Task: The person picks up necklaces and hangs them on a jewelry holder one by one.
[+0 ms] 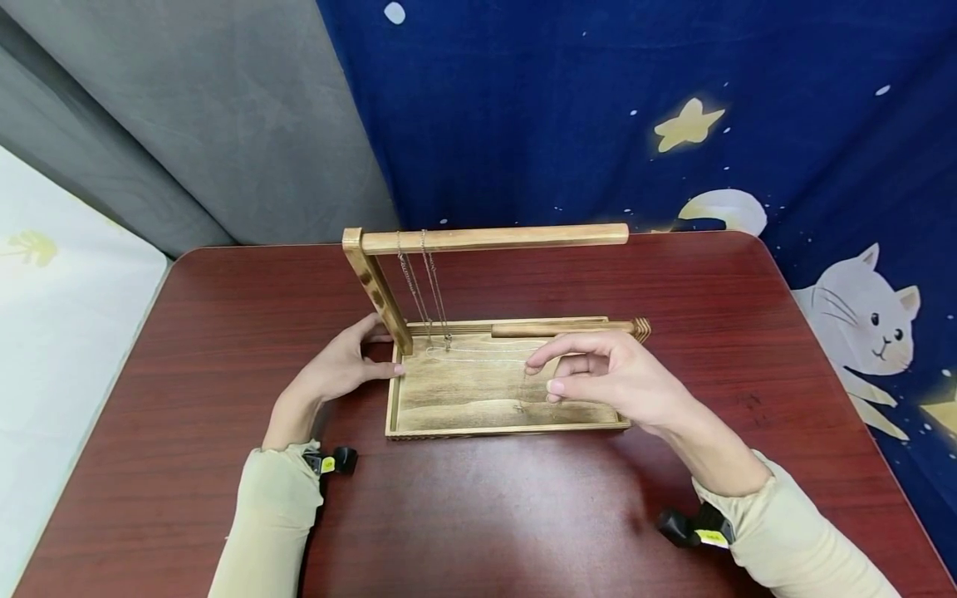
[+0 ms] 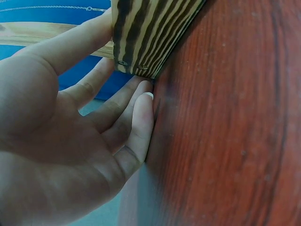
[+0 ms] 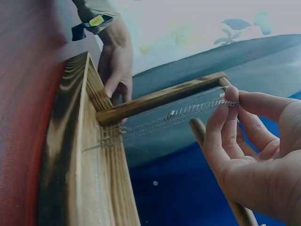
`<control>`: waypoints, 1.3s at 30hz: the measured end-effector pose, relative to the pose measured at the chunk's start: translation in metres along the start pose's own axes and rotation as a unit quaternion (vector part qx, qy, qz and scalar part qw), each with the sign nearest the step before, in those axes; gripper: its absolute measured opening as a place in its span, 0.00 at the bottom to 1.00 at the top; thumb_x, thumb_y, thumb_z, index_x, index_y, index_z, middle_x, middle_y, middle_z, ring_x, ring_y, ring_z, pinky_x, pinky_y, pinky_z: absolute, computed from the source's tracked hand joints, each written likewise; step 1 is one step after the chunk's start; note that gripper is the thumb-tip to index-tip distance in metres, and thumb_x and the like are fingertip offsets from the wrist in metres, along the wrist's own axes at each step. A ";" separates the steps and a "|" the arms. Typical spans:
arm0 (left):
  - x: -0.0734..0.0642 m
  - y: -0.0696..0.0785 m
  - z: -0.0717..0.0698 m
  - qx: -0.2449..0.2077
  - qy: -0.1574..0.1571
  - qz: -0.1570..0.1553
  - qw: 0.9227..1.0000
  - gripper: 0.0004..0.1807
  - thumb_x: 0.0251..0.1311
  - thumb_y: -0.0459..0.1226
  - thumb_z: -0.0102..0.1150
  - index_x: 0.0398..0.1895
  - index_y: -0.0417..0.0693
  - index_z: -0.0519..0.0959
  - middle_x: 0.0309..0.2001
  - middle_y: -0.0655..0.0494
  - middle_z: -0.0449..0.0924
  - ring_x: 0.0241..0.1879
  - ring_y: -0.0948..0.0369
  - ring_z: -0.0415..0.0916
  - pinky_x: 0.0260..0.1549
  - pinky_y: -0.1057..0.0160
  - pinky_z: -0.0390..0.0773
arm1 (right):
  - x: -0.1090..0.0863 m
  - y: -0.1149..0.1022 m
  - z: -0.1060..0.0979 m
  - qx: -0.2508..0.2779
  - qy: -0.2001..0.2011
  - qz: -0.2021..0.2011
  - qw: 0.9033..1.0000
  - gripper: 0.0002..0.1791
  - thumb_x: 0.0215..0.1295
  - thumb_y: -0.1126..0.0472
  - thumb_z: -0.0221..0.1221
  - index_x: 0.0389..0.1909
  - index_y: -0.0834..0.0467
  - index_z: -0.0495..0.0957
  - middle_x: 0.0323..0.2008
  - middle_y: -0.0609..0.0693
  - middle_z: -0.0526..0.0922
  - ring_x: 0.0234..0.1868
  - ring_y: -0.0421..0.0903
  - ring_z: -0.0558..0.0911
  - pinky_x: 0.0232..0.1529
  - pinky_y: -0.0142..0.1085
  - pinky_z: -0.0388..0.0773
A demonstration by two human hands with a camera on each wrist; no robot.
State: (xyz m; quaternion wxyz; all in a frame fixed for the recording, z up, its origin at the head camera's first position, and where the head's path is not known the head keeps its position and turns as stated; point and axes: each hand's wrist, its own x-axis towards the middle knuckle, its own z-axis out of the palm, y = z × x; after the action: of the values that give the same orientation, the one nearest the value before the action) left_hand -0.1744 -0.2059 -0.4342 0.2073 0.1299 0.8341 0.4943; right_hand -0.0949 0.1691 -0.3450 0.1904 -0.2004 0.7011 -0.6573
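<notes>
My right hand [image 1: 609, 378] is over the right part of a shallow wooden tray [image 1: 449, 419], pinching a thin silver chain necklace [image 3: 200, 108] between thumb and fingertips. The chain hangs from the fingers towards the tray floor. My left hand [image 1: 340, 365] touches the tray's left end, thumb at the rim and fairly straight fingers beside the upright post [image 1: 380, 291]. From that post a round wooden bar [image 1: 516, 238] runs to the right. Silver chains [image 1: 434, 278] hang over the bar near its left end.
Another fine chain [image 1: 478, 360] lies along the tray floor. A wooden rod [image 1: 523, 330] runs along the tray's back side. The stand is on a reddish-brown table [image 1: 493, 507], with a blue curtain [image 1: 523, 108] behind.
</notes>
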 end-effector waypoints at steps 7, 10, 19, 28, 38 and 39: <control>0.000 0.000 0.000 -0.005 -0.002 0.000 1.000 0.43 0.56 0.32 0.72 0.73 0.40 0.60 0.62 0.38 0.72 0.61 0.48 0.71 0.37 0.68 0.75 | -0.007 -0.011 -0.008 -0.010 0.005 -0.034 0.999 0.17 0.60 0.76 0.63 0.51 0.66 0.81 0.35 0.57 0.85 0.28 0.50 0.82 0.32 0.37 0.79; 0.000 0.000 0.000 -0.004 -0.001 0.002 1.000 0.43 0.56 0.32 0.72 0.73 0.40 0.60 0.62 0.38 0.72 0.61 0.48 0.71 0.37 0.68 0.75 | -0.010 -0.016 -0.011 -0.013 0.009 -0.033 0.999 0.18 0.60 0.76 0.63 0.51 0.65 0.80 0.38 0.57 0.85 0.28 0.50 0.82 0.30 0.37 0.78; 0.001 -0.002 0.000 -0.008 -0.004 0.003 1.000 0.43 0.56 0.32 0.72 0.73 0.41 0.59 0.62 0.38 0.72 0.60 0.48 0.71 0.37 0.68 0.76 | -0.018 -0.022 -0.020 0.006 0.008 -0.047 0.999 0.21 0.60 0.78 0.62 0.55 0.68 0.77 0.51 0.61 0.79 0.30 0.49 0.83 0.33 0.41 0.82; 0.001 0.000 0.000 -0.007 -0.007 0.003 1.000 0.44 0.57 0.34 0.72 0.74 0.41 0.58 0.63 0.39 0.71 0.63 0.48 0.69 0.37 0.68 0.75 | -0.025 -0.026 -0.027 -0.008 0.011 -0.061 0.998 0.22 0.59 0.80 0.61 0.55 0.69 0.76 0.49 0.58 0.80 0.30 0.47 0.82 0.28 0.38 0.80; 0.001 0.001 0.000 -0.004 -0.005 0.004 1.000 0.44 0.57 0.33 0.71 0.74 0.41 0.58 0.64 0.40 0.70 0.64 0.48 0.68 0.37 0.68 0.75 | -0.038 -0.029 -0.040 0.007 0.031 -0.081 0.996 0.23 0.59 0.84 0.57 0.57 0.75 0.72 0.52 0.60 0.79 0.34 0.47 0.83 0.29 0.41 0.82; 0.001 0.001 0.000 -0.004 -0.005 0.004 1.000 0.44 0.57 0.32 0.71 0.74 0.41 0.58 0.64 0.40 0.70 0.65 0.48 0.67 0.37 0.68 0.75 | -0.039 -0.029 -0.041 0.009 0.035 -0.081 0.996 0.23 0.59 0.84 0.57 0.57 0.75 0.72 0.52 0.60 0.79 0.35 0.47 0.83 0.30 0.41 0.82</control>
State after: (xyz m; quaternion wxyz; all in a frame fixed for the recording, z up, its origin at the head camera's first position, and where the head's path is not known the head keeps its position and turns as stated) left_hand -0.1750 -0.2050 -0.4337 0.2096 0.1349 0.8304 0.4984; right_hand -0.0830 0.2224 -0.3130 0.1132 -0.2315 0.6831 -0.6833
